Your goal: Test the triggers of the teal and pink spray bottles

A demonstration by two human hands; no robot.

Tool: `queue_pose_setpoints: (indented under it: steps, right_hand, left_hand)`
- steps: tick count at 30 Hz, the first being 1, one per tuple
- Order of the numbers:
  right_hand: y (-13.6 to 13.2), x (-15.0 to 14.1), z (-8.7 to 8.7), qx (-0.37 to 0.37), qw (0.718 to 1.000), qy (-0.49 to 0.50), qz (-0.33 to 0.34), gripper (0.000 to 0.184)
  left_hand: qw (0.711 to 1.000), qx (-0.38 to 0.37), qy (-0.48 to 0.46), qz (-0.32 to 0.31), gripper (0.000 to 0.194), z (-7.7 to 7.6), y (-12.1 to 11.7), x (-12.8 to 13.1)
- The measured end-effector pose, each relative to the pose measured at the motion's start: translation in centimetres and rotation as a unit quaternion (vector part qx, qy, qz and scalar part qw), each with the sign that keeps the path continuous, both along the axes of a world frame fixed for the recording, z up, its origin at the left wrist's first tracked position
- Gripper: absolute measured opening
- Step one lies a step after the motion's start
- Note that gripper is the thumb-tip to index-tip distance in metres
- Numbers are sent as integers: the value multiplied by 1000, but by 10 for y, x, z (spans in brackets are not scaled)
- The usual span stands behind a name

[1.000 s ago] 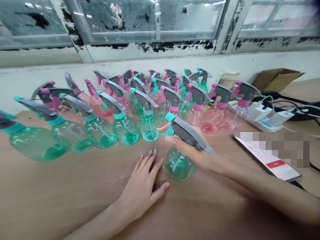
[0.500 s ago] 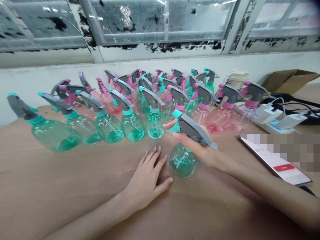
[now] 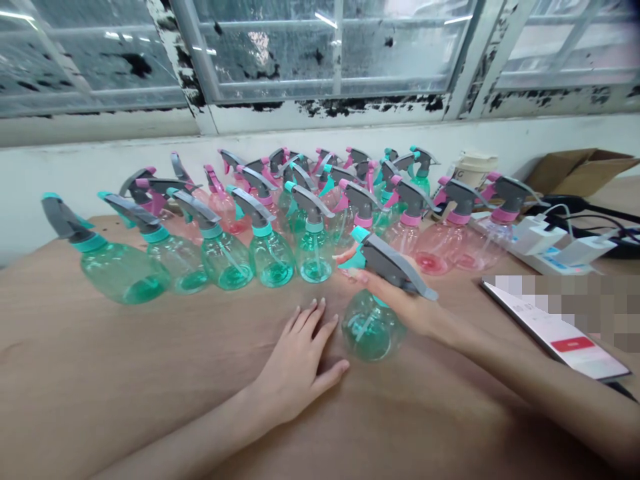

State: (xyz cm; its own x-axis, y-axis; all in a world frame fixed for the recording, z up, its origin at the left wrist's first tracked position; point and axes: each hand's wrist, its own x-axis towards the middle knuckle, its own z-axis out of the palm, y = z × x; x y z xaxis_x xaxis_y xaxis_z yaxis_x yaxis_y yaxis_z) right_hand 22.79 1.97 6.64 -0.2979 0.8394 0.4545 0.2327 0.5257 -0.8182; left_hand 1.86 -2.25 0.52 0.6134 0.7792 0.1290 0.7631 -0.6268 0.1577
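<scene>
My right hand (image 3: 405,300) grips a green spray bottle (image 3: 373,330) around its neck, just under the grey trigger head with its turquoise nozzle. Its fingers are partly hidden behind the bottle's head. The bottle is see-through green, with a pale tube inside. My left hand (image 3: 300,360) lies palm down on the wooden table (image 3: 125,373), fingers stretched and slightly apart, just left of the held bottle and not touching it. Beyond my hands stands a front row with several green spray bottles (image 3: 273,263) on the left and pink spray bottles (image 3: 440,250) on the right.
More pink and green bottles crowd behind, near the white wall (image 3: 60,173) below the windows. At the right are a power strip (image 3: 540,257) with white chargers (image 3: 537,233), a phone (image 3: 555,327), a paper cup (image 3: 473,168) and an open cardboard box (image 3: 575,172).
The view has shifted slightly, so the scene sits a little lower and the left-hand bottles further right. My hands keep the same pose, the right still around the spray bottle.
</scene>
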Motion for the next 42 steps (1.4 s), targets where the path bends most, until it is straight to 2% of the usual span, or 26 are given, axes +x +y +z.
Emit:
queue_pose_setpoints:
  steps: [10, 17, 22, 27, 31, 36, 42]
  right_hand:
    - [3, 1, -6, -9, 1000, 4, 16, 33]
    - [1, 0, -1, -18, 1000, 3, 13, 26]
    - [-5, -1, 10, 5, 1000, -24, -14, 16]
    - [-4, 0, 10, 45, 998, -25, -30, 27]
    - [-2, 0, 5, 11, 1000, -17, -6, 16]
    - [-3, -1, 1, -14, 1000, -1, 3, 27]
    - [0, 0, -1, -14, 1000, 7, 4, 30]
  left_hand:
    - [1000, -9, 1, 7, 61, 1, 0, 1]
    - [1000, -9, -9, 7, 60, -1, 0, 1]
    - [1000, -10, -5, 5, 61, -1, 0, 0]
    - [1000, -12, -5, 6, 62, 0, 0, -1]
    - [1000, -11, -9, 6, 61, 0, 0, 0]
    - [1000, -8, -7, 5, 60, 0, 0, 0]
    - [1000, -12, -10, 4, 60, 0, 0, 1]
